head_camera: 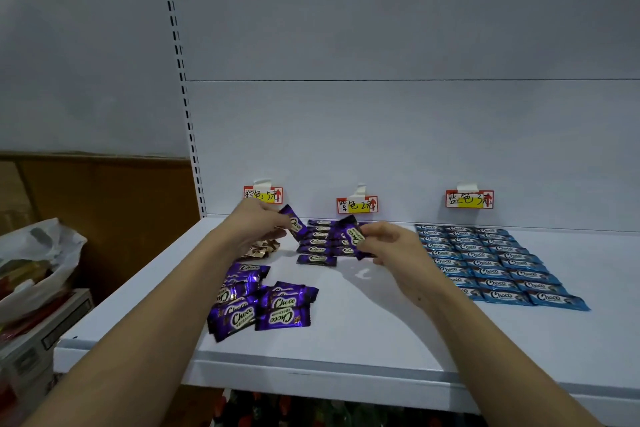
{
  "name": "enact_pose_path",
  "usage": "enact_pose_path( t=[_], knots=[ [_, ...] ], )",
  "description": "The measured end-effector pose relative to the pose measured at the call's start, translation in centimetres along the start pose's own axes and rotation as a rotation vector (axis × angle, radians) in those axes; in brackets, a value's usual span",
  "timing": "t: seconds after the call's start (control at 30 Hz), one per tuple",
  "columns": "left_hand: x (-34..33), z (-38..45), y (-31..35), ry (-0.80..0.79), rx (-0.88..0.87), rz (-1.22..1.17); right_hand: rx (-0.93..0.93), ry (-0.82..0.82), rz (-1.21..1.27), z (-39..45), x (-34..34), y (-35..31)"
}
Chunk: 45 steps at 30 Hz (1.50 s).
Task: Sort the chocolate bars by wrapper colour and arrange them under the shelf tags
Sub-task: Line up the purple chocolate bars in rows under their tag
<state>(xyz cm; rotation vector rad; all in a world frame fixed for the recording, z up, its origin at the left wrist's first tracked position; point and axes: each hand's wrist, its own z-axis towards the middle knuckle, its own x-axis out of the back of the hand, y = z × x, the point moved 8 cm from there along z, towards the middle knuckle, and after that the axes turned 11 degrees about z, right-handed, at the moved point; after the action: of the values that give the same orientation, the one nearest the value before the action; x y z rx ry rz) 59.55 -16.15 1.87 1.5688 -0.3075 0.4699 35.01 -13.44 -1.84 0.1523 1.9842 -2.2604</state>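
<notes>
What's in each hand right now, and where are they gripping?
Each holds a purple bar. Left hand pinches one purple bar at its left end; right hand pinches another purple bar at its right end.

A white metal shelf board (pixel 363 329) runs beneath both hands, backed by a pale back panel (pixel 381 45) with one horizontal seam above them. Left of the left hand stands a slotted upright (pixel 180 80). Further left, a grey wall (pixel 79 45) sits above a brown lower panel (pixel 114 204). Below left, a white plastic bag (pixel 38 260) rests on a box (pixel 45 340). Lighting is dim and even.
</notes>
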Motion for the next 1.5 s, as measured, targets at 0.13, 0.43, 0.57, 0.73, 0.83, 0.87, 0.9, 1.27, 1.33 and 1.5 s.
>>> enact_pose_path(
  t=[0.13, 0.43, 0.57, 0.73, 0.83, 0.87, 0.9, 1.27, 1.33, 1.5],
  knots=[
    [-1.8, 0.6, 1.9, -0.056, -0.073, -0.143, 0.003, 0.020, 0.101, 1.2, 1.6, -2.0],
    [-7.2, 3.3, 3.5, -0.161, -0.176, 0.167, 0.047, 0.047, -0.223, 5.0, 5.0, -3.3],
    [-8.8, 3.2, 2.2, -0.231, -0.241, 0.193, 0.029, 0.007, -0.189, 5.2, 5.2, -2.4],
    [-10.0, 2.2, 2.4, -0.276, -0.360, 0.308, -0.023, 0.000, -0.459, 4.9, 5.3, -1.9],
    [-10.6, 2.0, 2.4, -0.255, -0.405, 0.439, -0.040, 0.010, -0.532, 4.7, 5.5, -1.7],
    [-10.7, 2.0, 2.5, -0.246, -0.418, 0.464, -0.045, 0.017, -0.537, 4.7, 5.6, -1.7],
    [-10.7, 1.9, 2.5, -0.234, -0.433, 0.484, -0.053, 0.020, -0.541, 4.6, 5.7, -1.6],
    [-11.3, 1.0, 2.4, -0.310, -0.580, 0.645, -0.074, -0.068, -0.565, 3.7, 5.1, -0.8],
    [-11.2, 1.1, 2.6, -0.299, -0.609, 0.648, -0.081, -0.092, -0.573, 3.6, 4.7, -0.4],
    [-11.0, 1.4, 2.3, -0.322, -0.607, 0.667, -0.076, -0.118, -0.583, 3.8, 4.5, 0.1]
  ],
)
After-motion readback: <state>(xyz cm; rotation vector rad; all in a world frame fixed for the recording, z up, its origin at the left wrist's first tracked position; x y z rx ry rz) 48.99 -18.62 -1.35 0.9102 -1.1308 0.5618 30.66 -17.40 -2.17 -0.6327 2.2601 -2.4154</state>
